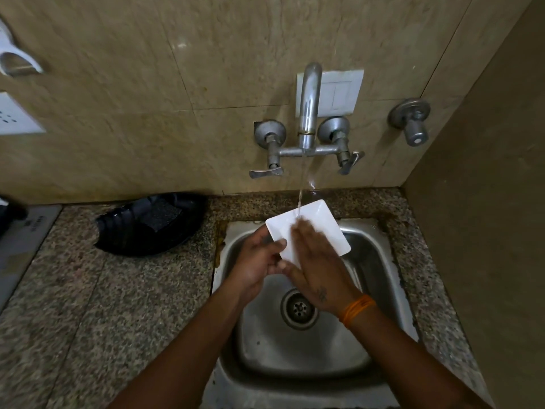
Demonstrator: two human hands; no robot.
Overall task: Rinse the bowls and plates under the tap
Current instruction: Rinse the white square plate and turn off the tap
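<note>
A white square plate (327, 228) is held tilted over the steel sink (298, 349), under a thin stream of water from the wall tap (308, 104). My left hand (259, 261) grips the plate's near left corner, thumb on top. My right hand (318, 264) lies flat on the plate's face, fingers straight and pointing towards the tap; its fingertips are blurred and touch the water. An orange thread band circles my right wrist.
A black plastic tray (150, 225) with a dark scrub pad in it rests on the speckled granite counter (88, 305) left of the sink. A spare valve (413, 122) juts from the wall at the right. A side wall closes off the right.
</note>
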